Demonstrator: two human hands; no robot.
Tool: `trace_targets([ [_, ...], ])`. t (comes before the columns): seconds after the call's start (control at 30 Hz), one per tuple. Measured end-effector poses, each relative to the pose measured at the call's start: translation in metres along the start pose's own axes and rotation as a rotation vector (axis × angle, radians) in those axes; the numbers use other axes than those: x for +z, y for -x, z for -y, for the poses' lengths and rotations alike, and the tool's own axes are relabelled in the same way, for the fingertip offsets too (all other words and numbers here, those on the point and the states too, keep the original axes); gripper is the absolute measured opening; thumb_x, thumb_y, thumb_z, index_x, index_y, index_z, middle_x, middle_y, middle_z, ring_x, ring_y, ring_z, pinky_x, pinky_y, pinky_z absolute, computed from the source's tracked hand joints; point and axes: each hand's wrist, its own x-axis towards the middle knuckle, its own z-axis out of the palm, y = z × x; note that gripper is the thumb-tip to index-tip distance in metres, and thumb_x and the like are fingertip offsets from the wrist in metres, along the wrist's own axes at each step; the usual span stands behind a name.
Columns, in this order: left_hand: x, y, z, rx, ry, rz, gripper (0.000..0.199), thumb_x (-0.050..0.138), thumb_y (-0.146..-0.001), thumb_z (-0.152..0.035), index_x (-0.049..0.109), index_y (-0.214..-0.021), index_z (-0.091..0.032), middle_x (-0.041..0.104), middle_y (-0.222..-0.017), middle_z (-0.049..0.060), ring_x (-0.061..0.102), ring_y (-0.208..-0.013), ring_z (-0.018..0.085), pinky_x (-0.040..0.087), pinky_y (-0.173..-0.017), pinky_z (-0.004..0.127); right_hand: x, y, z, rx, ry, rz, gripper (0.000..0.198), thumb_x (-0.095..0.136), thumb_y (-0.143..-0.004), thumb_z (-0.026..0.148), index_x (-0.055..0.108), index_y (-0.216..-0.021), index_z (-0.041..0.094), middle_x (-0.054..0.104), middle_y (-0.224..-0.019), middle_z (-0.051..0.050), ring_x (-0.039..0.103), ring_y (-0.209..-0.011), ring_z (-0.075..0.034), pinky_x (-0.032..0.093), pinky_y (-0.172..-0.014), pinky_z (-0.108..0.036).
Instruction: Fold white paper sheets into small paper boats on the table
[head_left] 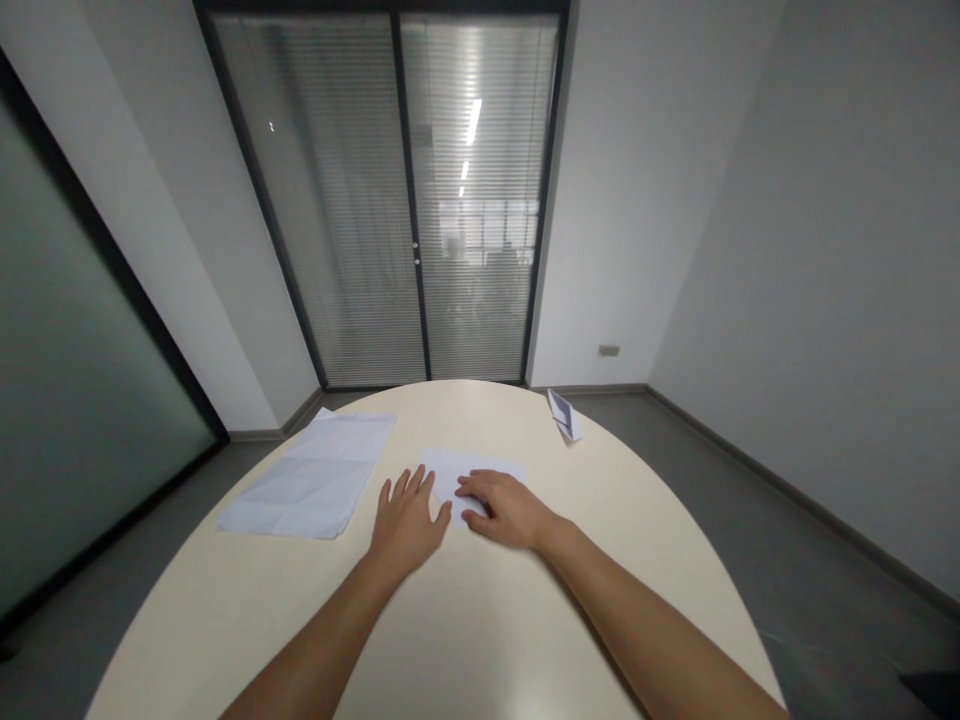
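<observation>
A small white sheet of paper [452, 466] lies flat on the round table in front of me, partly covered by both hands. My left hand [409, 525] rests at its left edge, palm down, with the fingers spread and the thumb pointing toward the right hand. Over the paper's right part lies my right hand [506, 508], its fingers loosely bent and apart, the thumb and forefinger touching or just above the sheet. Neither hand grips anything. What lies under the right palm is hidden.
Larger creased white sheets [311, 480] lie on the left of the cream table [465, 620]. A folded paper piece [564, 415] stands near the far right edge. Beyond the table are glass doors with blinds [480, 330] and a grey wall [817, 300].
</observation>
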Motion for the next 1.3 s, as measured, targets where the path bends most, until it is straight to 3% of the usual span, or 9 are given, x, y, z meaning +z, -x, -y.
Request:
trace_targets([
  [0.13,0.003,0.000,0.003,-0.014,-0.006,-0.013,0.051,0.051,-0.093,-0.044,0.057,-0.136,-0.017,0.049,-0.149,0.017,0.044,-0.138,0.038,0.029,-0.113,0.059,-0.002,0.006,-0.004,-0.063,0.010,0.047,0.046,0.068,-0.083,0.033,0.067,-0.128,0.023,0.060,-0.140,-0.011,0.055,-0.129,-0.029,0.038,-0.112,-0.047],
  [0.3,-0.006,-0.002,0.002,0.063,0.025,-0.052,0.038,0.051,-0.094,-0.034,0.065,-0.127,-0.018,0.060,-0.139,0.014,0.052,-0.130,0.033,0.033,-0.112,0.056,0.001,0.001,-0.002,-0.027,0.029,-0.001,0.039,0.062,-0.091,0.035,0.068,-0.127,0.024,0.060,-0.139,-0.011,0.055,-0.130,-0.027,0.038,-0.113,-0.045],
  [0.57,-0.013,-0.003,0.000,0.252,0.165,-0.051,0.029,0.052,-0.094,-0.021,0.073,-0.114,-0.023,0.069,-0.125,0.007,0.060,-0.116,0.024,0.043,-0.106,0.046,0.004,-0.004,-0.002,0.161,0.124,-0.076,0.041,0.058,-0.094,0.041,0.066,-0.130,0.023,0.059,-0.141,-0.012,0.053,-0.131,-0.028,0.037,-0.113,-0.046],
  [0.8,-0.023,-0.002,-0.006,0.426,0.269,-0.019,0.028,0.049,-0.096,-0.019,0.072,-0.111,-0.025,0.073,-0.117,0.005,0.063,-0.111,0.021,0.042,-0.106,0.046,-0.001,-0.004,0.004,0.297,0.279,-0.087,0.042,0.057,-0.094,0.044,0.067,-0.128,0.023,0.062,-0.136,-0.013,0.055,-0.123,-0.032,0.042,-0.102,-0.046],
  [0.93,-0.028,-0.001,-0.009,0.370,0.247,-0.006,0.028,0.047,-0.098,-0.021,0.070,-0.114,-0.024,0.074,-0.116,0.005,0.064,-0.110,0.021,0.040,-0.108,0.047,-0.007,-0.007,0.012,0.290,0.326,-0.086,0.034,0.060,-0.091,0.047,0.073,-0.114,0.024,0.071,-0.119,-0.012,0.059,-0.111,-0.030,0.043,-0.092,-0.042],
  [1.1,-0.022,-0.001,-0.006,0.253,0.144,-0.041,0.030,0.046,-0.099,-0.028,0.070,-0.116,-0.022,0.071,-0.122,0.007,0.062,-0.116,0.024,0.036,-0.110,0.050,-0.017,-0.009,0.020,0.241,0.358,-0.061,0.033,0.055,-0.094,0.043,0.076,-0.083,0.020,0.074,-0.081,-0.012,0.063,-0.089,-0.027,0.041,-0.083,-0.039],
  [1.3,-0.014,-0.003,-0.001,0.190,0.086,-0.022,0.034,0.049,-0.097,-0.029,0.069,-0.122,-0.018,0.065,-0.134,0.009,0.054,-0.124,0.028,0.039,-0.110,0.047,-0.016,-0.008,0.025,0.051,0.245,0.039,0.027,0.053,-0.094,0.032,0.075,-0.083,0.019,0.074,-0.081,-0.008,0.064,-0.082,-0.020,0.042,-0.081,-0.032],
])
